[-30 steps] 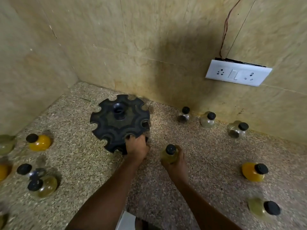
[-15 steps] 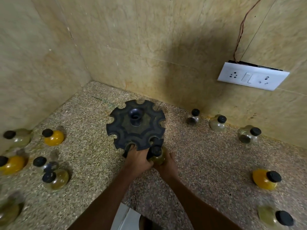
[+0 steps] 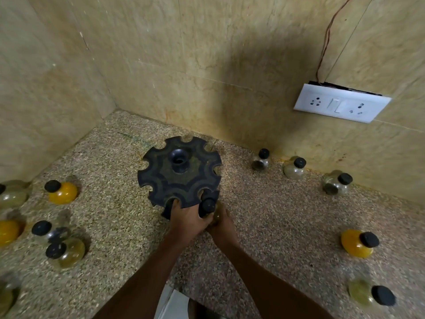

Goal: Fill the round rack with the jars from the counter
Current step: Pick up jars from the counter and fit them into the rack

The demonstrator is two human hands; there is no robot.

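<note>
Jars lay scattered across the speckled stone counter [image 3: 264, 226] while you worked at the round black rack [image 3: 179, 173], which stood near the corner where the two tiled walls met. Your left hand [image 3: 187, 218] was closed on the rack's near edge, fingers curled up into one of the notches in its rim. Your right hand [image 3: 222, 226] was wrapped around a black-capped jar [image 3: 208, 207] of pale yellowish contents, pressed against the rack's near right side just beside your left hand; whether its neck sat fully in a notch could not be told. The other notches you could see around the rim were unfilled.

To your left, an orange-filled jar [image 3: 62, 192] stood on the counter, with a clear jar [image 3: 49, 231] and a yellowish jar [image 3: 66, 252] touching each other nearer to you; more jars were cut off at the left edge. Along the back wall to the right stood three jars in a row: a dark-filled jar [image 3: 261, 161], a pale jar [image 3: 294, 169] and a greyish jar [image 3: 337, 184]. Farther right and nearer you lay another orange jar [image 3: 357, 244] and a green-yellow jar [image 3: 370, 293], both tipped on their sides, well apart from the rack. A white switch plate [image 3: 340, 103] hung on the wall above them.
</note>
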